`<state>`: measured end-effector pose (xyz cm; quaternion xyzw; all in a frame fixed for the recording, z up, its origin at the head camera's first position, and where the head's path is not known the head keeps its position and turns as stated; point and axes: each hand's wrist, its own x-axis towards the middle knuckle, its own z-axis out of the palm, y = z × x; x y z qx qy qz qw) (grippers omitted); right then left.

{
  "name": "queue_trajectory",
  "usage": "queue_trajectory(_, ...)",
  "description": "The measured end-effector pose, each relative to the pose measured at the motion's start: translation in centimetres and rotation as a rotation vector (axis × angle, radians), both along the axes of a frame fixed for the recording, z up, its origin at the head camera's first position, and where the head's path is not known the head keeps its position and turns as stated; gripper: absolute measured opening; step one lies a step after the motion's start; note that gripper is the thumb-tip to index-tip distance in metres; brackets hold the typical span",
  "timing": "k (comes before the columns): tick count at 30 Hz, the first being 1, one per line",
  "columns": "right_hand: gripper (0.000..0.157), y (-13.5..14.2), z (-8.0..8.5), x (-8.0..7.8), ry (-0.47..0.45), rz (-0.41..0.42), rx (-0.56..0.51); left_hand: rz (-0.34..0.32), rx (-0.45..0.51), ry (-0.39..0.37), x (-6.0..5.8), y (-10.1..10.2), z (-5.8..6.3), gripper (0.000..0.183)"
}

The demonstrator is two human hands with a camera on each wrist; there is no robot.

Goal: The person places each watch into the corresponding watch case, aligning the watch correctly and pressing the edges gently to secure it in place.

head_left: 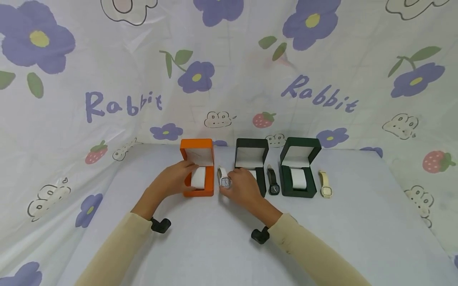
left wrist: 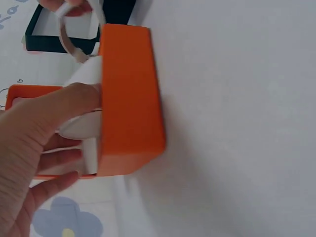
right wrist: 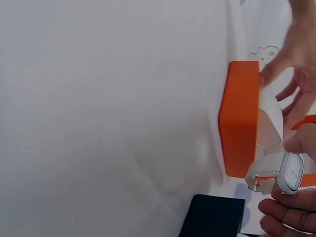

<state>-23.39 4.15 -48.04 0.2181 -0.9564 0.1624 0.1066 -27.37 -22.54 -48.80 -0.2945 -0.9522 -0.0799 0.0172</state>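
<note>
In the head view, an orange watch box (head_left: 209, 190) stands with its lid up and a white watch cushion (head_left: 198, 177) inside. My left hand (head_left: 176, 177) is at this box, with its thumb at the cushion's front end and fingers toward the back. The left wrist view shows the thumb against the cushion (left wrist: 85, 126), which sits partly above the box wall. My right hand (head_left: 245, 187) pinches a white-strapped watch (head_left: 225, 181) just right of the orange box. Its strap forms a loop in the right wrist view, where the square dial (right wrist: 294, 172) faces sideways.
A black watch box (head_left: 252, 143), partly hidden by my right hand, and a dark green watch box (head_left: 298, 194) stand open to the right. A black watch (head_left: 273, 186) lies between them, and a gold watch (head_left: 326, 189) beyond the green one. Patterned cloth hangs behind.
</note>
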Motion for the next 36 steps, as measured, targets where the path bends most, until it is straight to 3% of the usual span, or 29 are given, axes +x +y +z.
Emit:
queue_trajectory(6,0.031,0.8,0.5,0.8,-0.047,0.024,-0.202,-0.024,0.138,0.082,1.3,-0.5,-0.9,0.079)
queue_trajectory(10,0.033,1.3,0.8,1.2,-0.054,0.046,-0.266,-0.078,0.227,0.152,1.6,-0.7,-1.3,0.079)
queue_trajectory(14,0.041,1.8,1.0,1.5,-0.071,0.040,-0.336,-0.097,0.383,0.170,1.8,-0.6,-1.5,0.077)
queue_trajectory(19,0.046,2.7,1.4,2.0,-0.078,0.042,-0.435,-0.095,0.587,0.113,2.2,0.3,-1.0,0.078)
queue_trajectory(24,0.043,3.7,1.9,2.4,-0.069,0.096,-0.570,-0.051,0.723,-0.007,3.3,1.8,-0.4,0.077)
queue_trajectory(30,0.042,5.5,2.2,3.3,-0.136,0.111,-0.732,-0.024,0.818,-0.109,4.7,4.2,0.7,0.077)
queue_trajectory(36,0.045,7.2,2.8,4.2,-0.114,0.052,-0.724,-0.009,0.911,-0.214,6.4,6.5,1.7,0.077)
